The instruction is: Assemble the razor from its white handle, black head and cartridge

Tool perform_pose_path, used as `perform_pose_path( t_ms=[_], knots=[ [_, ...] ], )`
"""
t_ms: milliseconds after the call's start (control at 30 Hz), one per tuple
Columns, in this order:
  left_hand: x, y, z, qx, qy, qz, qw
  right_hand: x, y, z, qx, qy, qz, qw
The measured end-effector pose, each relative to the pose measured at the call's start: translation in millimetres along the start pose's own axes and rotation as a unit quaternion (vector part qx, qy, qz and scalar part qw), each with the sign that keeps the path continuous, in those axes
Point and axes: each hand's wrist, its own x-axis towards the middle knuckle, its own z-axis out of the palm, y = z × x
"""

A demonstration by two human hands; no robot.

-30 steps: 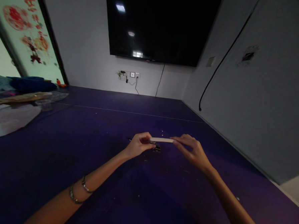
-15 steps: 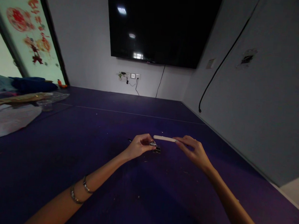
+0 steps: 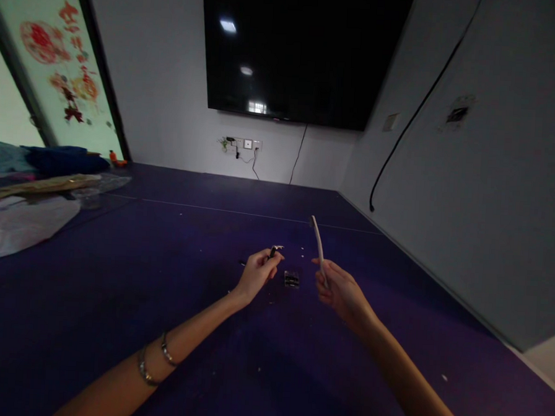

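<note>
My right hand (image 3: 341,291) is closed around the lower handle of a white toothbrush (image 3: 319,242). The brush stands nearly upright, its dark bristles at the top facing left. My left hand (image 3: 258,274) pinches a small dark piece (image 3: 272,252) between thumb and fingers. A pale, shiny bit (image 3: 279,247) shows at the tip of that grip; its kind cannot be made out. Between the two hands, a small clear case (image 3: 291,279) with dark items inside lies on the purple surface (image 3: 195,353). The hands are apart from each other.
Small white crumbs (image 3: 302,252) are scattered over the surface. At the far left lie a white plastic bag (image 3: 29,226) and dark blue cloth (image 3: 66,159). A television (image 3: 304,54) hangs on the wall above sockets (image 3: 248,144). A black cable (image 3: 402,134) dangles at right.
The toothbrush has swung from level to nearly upright, and my right hand has turned and shifted slightly left and down. My left hand has rotated its small piece, uncovering the clear case.
</note>
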Motion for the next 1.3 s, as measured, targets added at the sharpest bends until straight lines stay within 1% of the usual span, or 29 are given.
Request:
perform_pose_path(
  t_ms=[100,167,267,400,567,633,733,800,833,900,967,1067,1167,1300],
  knots=[
    [2.6,-4.2,0.2,-0.03,-0.002,-0.005,1.0,-5.1,1.5,9.7,0.057,-0.011,0.054,0.997],
    [4.1,-6.3,0.8,-0.05,0.001,-0.014,0.999,-8.3,3.2,15.8,0.075,-0.019,0.069,0.995],
    [4.9,-7.6,2.1,-0.049,0.003,-0.011,0.999,-16.0,9.4,26.1,0.097,-0.028,0.07,0.992],
    [5.2,-9.9,1.9,-0.028,-0.004,0.019,0.999,-30.2,19.3,39.7,0.126,-0.014,0.073,0.989],
    [7.3,-15.6,0.4,0.001,-0.018,0.057,0.998,-45.1,22.2,51.1,0.133,-0.002,0.064,0.989],
    [8.8,-17.0,-0.5,0.015,-0.014,0.068,0.997,-54.5,25.1,55.6,0.13,-0.003,0.06,0.99],
    [10.9,-17.3,-2.5,0.014,0.001,0.075,0.997,-71.6,31.7,62.0,0.127,0.002,0.081,0.989],
    [11.1,-16.5,-3.2,0.006,0.001,0.077,0.997,-78.2,32.4,63.8,0.133,0.014,0.084,0.987],
    [10.5,-16.0,-3.0,0.006,-0.002,0.079,0.997,-78.6,30.6,63.6,0.139,0.02,0.073,0.987],
    [8.0,-14.5,-1.8,0.013,-0.014,0.081,0.997,-74.1,23.9,61.2,0.15,0.027,0.043,0.987],
    [4.9,-12.9,0.0,0.029,-0.024,0.081,0.996,-66.9,16.9,58.0,0.153,0.027,0.032,0.987],
    [2.4,-10.2,1.3,0.049,-0.026,0.083,0.995,-63.8,14.9,56.5,0.149,0.021,0.057,0.987],
    [3.6,-8.6,-0.1,0.05,-0.014,0.088,0.995,-72.5,20.5,59.8,0.149,0.02,0.079,0.986],
    [4.2,-7.5,-1.1,0.035,-0.013,0.092,0.995,-78.2,19.4,63.6,0.156,0.021,0.07,0.985]
  ],
)
